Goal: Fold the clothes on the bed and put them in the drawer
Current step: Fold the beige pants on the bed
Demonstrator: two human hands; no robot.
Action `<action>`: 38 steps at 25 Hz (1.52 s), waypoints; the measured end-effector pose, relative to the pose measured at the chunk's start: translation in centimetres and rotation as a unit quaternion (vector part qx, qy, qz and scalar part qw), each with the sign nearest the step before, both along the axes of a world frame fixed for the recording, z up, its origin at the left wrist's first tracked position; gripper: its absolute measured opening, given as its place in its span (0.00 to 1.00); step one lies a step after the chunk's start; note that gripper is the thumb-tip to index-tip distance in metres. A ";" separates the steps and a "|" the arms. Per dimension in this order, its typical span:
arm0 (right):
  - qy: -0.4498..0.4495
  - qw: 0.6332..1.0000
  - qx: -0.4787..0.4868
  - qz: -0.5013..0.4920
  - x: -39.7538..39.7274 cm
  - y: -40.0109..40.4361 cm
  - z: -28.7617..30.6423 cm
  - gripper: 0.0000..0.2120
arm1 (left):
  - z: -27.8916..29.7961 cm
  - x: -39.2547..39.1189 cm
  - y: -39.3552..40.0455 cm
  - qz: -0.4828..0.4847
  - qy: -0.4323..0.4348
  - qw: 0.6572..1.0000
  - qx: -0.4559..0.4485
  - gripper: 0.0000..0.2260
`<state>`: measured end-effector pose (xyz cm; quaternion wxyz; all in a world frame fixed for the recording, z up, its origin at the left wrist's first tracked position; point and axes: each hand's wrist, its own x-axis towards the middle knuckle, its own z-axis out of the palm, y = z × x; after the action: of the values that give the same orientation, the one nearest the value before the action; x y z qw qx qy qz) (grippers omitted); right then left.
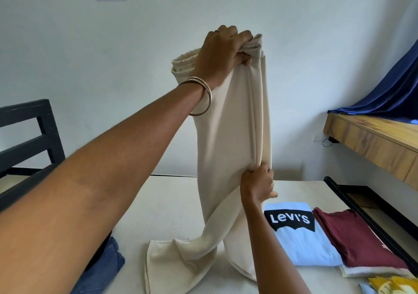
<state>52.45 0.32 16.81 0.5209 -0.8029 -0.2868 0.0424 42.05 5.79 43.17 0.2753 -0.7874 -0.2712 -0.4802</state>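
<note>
The left hand (pixel 222 51) is raised high, fingers curled tight round the ribbed elastic waistband of cream trousers (pixel 233 135); two thin metal bangles (pixel 202 94) circle that wrist; the right hand (pixel 257 184) pinches the fabric's edge lower down; the smooth, soft cloth hangs in long vertical folds, its leg ends pooling on the pale bed (pixel 167 210); just right lies a folded light-blue T-shirt (pixel 305 241) printed "Levi's" in white on black; touching it, a folded maroon top (pixel 359 239); bottom left, crumpled blue denim (pixel 101 268); a wooden shelf (pixel 373 144) juts from the right wall.
</note>
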 end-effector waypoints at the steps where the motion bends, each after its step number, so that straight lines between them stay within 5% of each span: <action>1: 0.042 0.998 -0.044 0.013 0.5 -0.3 -2.0 0.15 | 0.0 -0.1 -0.1 0.002 -0.012 1.000 0.001 0.13; 3: 0.132 0.987 -0.086 0.027 1.5 -1.2 -4.9 0.13 | 0.1 -1.1 0.2 0.025 -0.032 0.999 0.016 0.13; 6: 0.167 0.972 0.100 0.133 3.0 -3.4 -6.5 0.08 | 0.3 -4.3 2.0 0.072 -0.075 0.994 0.022 0.14; 8: 0.173 0.907 0.126 0.363 2.8 -5.5 -6.4 0.12 | 0.5 -5.9 3.4 0.086 -0.117 0.989 -0.004 0.13; 10: 0.168 0.833 0.011 0.526 2.4 -6.2 -6.9 0.16 | 0.1 -6.0 3.7 0.089 -0.130 0.987 -0.022 0.14; 11: 0.146 0.836 -0.038 0.528 2.4 -6.0 -7.8 0.14 | -0.5 -5.8 3.7 0.086 -0.121 0.989 -0.029 0.14; 13: 0.070 0.900 -0.087 0.422 2.2 -4.8 -9.2 0.06 | -1.8 -5.5 3.7 0.074 -0.105 0.991 -0.029 0.14; 16: -0.066 0.939 -0.142 0.306 2.1 -3.1 -10.0 0.08 | -2.3 -6.0 3.8 0.062 -0.109 0.991 -0.033 0.13; 19: -0.025 0.940 -0.072 0.332 2.6 -1.6 -9.4 0.07 | -1.4 -6.3 3.6 0.034 -0.133 0.990 -0.025 0.12; 22: 0.177 0.890 0.077 0.414 3.1 -0.8 -8.1 0.07 | -0.4 -7.4 3.5 -0.004 -0.166 0.986 -0.009 0.14; 24: 0.230 0.866 0.113 0.430 4.1 -0.9 -7.6 0.05 | 0.2 -8.3 3.5 0.022 -0.174 0.984 -0.006 0.16; 27: 0.235 0.880 0.135 0.391 6.7 -1.7 -7.5 0.05 | -0.5 -9.5 3.8 0.115 -0.161 0.979 -0.050 0.18; 31: 0.159 0.938 0.113 0.286 13.3 -5.1 -4.4 0.22 | -4.8 -10.9 5.2 0.145 -0.191 0.963 -0.124 0.14; 36: 0.111 0.940 0.178 0.268 20.1 -9.0 6.1 0.10 | -8.7 -10.4 6.1 0.072 -0.247 0.947 -0.193 0.12; 38: 0.029 0.951 0.068 0.299 21.7 -8.7 7.8 0.09 | -9.4 -10.8 6.4 0.058 -0.222 0.946 -0.230 0.14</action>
<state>74.17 -8.34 24.59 0.5455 -0.6414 -0.5008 0.2004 31.26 12.20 33.75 0.0470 -0.6860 -0.4739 -0.5502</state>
